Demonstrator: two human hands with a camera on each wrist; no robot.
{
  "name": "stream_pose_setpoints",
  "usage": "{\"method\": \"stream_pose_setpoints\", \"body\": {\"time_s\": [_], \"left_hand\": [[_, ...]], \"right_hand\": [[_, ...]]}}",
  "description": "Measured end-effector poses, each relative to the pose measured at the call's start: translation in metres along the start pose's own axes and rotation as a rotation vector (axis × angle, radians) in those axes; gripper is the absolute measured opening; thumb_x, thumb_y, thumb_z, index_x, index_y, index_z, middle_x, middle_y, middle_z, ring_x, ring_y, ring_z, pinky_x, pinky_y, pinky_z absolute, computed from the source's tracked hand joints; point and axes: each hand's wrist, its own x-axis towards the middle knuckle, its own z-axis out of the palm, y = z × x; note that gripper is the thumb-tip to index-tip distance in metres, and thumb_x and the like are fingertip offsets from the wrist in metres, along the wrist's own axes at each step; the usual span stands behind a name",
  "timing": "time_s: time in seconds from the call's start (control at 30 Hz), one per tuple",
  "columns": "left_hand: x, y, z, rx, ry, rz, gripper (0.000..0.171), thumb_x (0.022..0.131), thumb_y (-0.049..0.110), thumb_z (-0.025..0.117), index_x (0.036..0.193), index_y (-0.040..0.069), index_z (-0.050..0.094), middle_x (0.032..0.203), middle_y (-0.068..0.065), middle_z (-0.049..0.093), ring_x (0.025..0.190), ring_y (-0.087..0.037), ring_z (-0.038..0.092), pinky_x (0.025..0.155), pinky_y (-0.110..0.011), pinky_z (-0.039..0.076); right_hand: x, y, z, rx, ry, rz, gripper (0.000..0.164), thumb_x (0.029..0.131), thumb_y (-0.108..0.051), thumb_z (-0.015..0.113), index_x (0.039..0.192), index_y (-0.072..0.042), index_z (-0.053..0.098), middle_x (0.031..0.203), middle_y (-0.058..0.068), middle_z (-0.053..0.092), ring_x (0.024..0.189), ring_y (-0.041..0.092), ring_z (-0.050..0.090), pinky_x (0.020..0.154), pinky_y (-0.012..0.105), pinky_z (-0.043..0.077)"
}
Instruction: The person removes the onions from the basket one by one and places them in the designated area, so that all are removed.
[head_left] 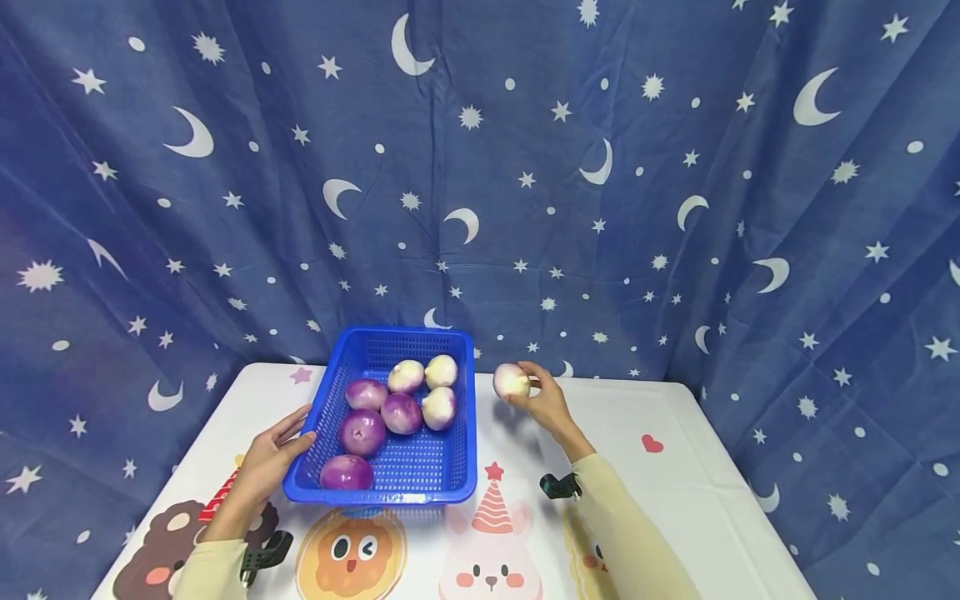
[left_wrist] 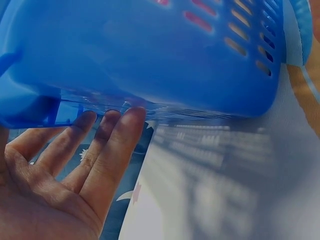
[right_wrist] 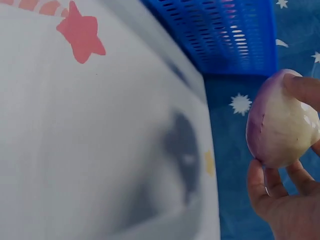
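A blue plastic basket with slotted walls sits on the table, holding several purple onions on its left side and three pale-topped onions toward the right and back. At the basket's left rim, my left hand has its thumb over the edge and its fingers against the outer wall. The left wrist view shows these fingertips touching the blue plastic; the thumb is mostly hidden there. My right hand grips a purple-and-white onion between thumb and fingers, above the table just right of the basket.
A white tablecloth with cartoon prints covers the table. Behind its back edge hangs a dark blue curtain with moons and stars. Each wrist carries a small black camera mount.
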Motion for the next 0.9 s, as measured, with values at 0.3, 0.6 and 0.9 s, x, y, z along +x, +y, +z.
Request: {"method": "stream_pose_setpoints", "body": {"time_s": [0.3, 0.6, 0.9], "left_hand": [[0.0, 0.0, 0.0, 0.004, 0.002, -0.008, 0.061, 0.101, 0.029, 0.055, 0.155, 0.015, 0.031, 0.154, -0.02, 0.04, 0.13, -0.039, 0.054, 0.093, -0.029, 0.056], [-0.001, 0.0, 0.0, 0.02, 0.004, -0.015, 0.062, 0.1, 0.031, 0.056, 0.155, 0.015, 0.031, 0.156, -0.021, 0.036, 0.134, -0.04, 0.05, 0.098, -0.037, 0.054], [0.0, 0.0, 0.0, 0.024, 0.009, -0.001, 0.061, 0.101, 0.029, 0.055, 0.155, 0.015, 0.031, 0.156, -0.019, 0.037, 0.133, -0.038, 0.052, 0.091, -0.02, 0.054]], "right_hand": [[0.011, 0.014, 0.019, -0.018, 0.037, 0.052, 0.069, 0.072, -0.019, 0.086, 0.134, -0.013, 0.057, 0.133, 0.012, 0.059, 0.116, 0.032, 0.059, 0.086, 0.04, 0.052], [0.015, 0.025, 0.028, -0.022, 0.037, 0.112, 0.07, 0.071, -0.02, 0.087, 0.134, -0.014, 0.058, 0.135, 0.014, 0.056, 0.12, 0.035, 0.056, 0.095, 0.048, 0.048], [0.012, 0.026, 0.034, -0.069, -0.003, 0.112, 0.069, 0.075, -0.016, 0.084, 0.138, -0.012, 0.055, 0.136, 0.018, 0.054, 0.125, 0.039, 0.054, 0.101, 0.051, 0.046]]}}
